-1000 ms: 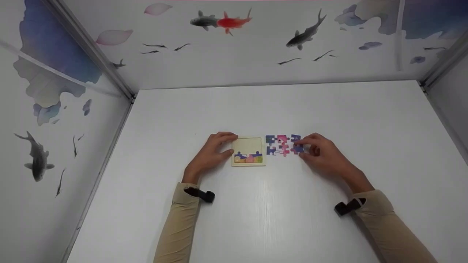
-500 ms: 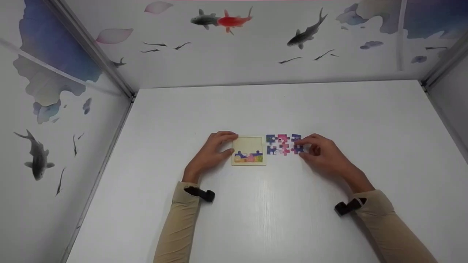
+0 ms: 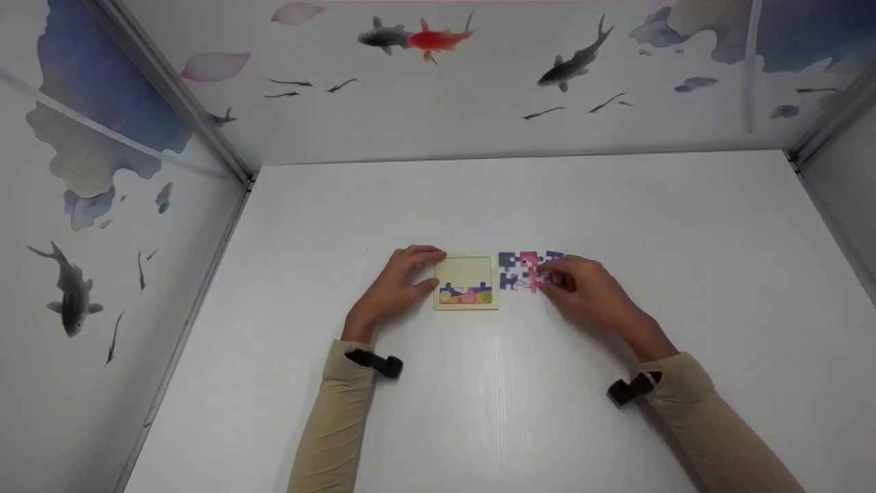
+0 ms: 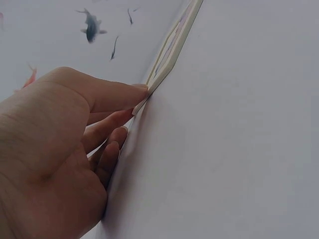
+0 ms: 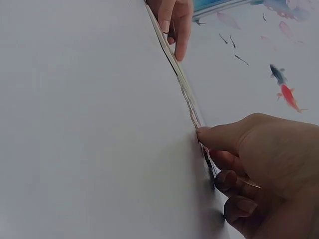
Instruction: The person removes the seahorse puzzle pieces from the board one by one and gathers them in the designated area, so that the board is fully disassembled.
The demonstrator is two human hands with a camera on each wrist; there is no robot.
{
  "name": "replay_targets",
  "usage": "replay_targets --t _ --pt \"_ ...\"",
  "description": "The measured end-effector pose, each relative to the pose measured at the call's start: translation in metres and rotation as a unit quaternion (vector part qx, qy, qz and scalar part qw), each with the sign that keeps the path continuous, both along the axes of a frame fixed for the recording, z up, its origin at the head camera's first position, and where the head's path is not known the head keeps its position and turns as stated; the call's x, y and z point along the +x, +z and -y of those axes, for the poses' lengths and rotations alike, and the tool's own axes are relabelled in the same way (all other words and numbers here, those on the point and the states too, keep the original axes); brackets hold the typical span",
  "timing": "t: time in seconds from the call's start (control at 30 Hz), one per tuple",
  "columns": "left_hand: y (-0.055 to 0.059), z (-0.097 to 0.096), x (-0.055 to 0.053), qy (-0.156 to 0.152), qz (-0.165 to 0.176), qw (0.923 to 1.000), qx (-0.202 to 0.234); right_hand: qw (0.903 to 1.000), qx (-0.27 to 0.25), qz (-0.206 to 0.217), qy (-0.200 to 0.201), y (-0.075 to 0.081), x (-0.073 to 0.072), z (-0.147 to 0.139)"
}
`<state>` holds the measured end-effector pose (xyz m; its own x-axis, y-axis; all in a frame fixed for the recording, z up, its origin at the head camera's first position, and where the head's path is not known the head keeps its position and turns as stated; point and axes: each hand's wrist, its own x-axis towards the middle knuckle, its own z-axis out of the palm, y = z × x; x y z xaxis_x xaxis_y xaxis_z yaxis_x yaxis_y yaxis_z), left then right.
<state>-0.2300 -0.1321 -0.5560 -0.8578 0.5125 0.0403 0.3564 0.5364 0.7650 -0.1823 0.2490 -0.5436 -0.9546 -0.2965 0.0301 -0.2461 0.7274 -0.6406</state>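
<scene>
In the head view, a square wooden puzzle tray (image 3: 465,272) lies flat, with a row of joined, colourful pieces (image 3: 467,295) along its near side. My left hand (image 3: 397,284) holds the tray's left edge, its thumb on the side and a finger at the far left corner. Loose jigsaw pieces (image 3: 507,260) lie in two rows just right of the tray. Over the right part of these, my right hand (image 3: 582,287) has thumb and forefinger on a pink jigsaw piece (image 3: 533,279), pinching it at its edges. The hand partly hides the rightmost pieces.
Everything lies on a white tabletop (image 3: 438,411). A white back wall (image 3: 438,116) with painted fish rises behind it, and a side wall (image 3: 205,233) stands at the left. Black wrist cameras (image 3: 390,367) are strapped over both tan sleeves (image 3: 335,418).
My right hand has shifted left from the rightmost loose pieces to the pink one in the middle column. The left hand and the tray stay in place.
</scene>
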Motion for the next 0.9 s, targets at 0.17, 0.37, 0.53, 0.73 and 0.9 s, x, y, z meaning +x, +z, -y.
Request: replay_targets --t 0.17,0.37,0.53,0.73,0.9 --pt "0.0 0.0 0.0 -0.002 -0.002 1.0 -0.001 0.9999 0.014 0.005 -0.009 0.001 0.0 0.005" --pt "0.0 0.001 0.0 -0.006 -0.003 1.0 0.005 0.9998 0.011 0.01 -0.015 0.002 -0.001 0.005" --pt "-0.001 0.002 -0.001 -0.008 -0.004 0.9999 0.007 0.9998 0.007 0.013 -0.009 0.004 -0.001 0.006" --pt "0.0 0.0 -0.001 -0.007 -0.007 0.9999 0.006 0.9999 0.0 0.008 0.014 0.01 -0.002 0.021" --pt "0.002 -0.001 -0.001 -0.011 -0.017 0.9998 0.003 0.9992 -0.003 0.005 0.04 0.011 -0.002 0.05"
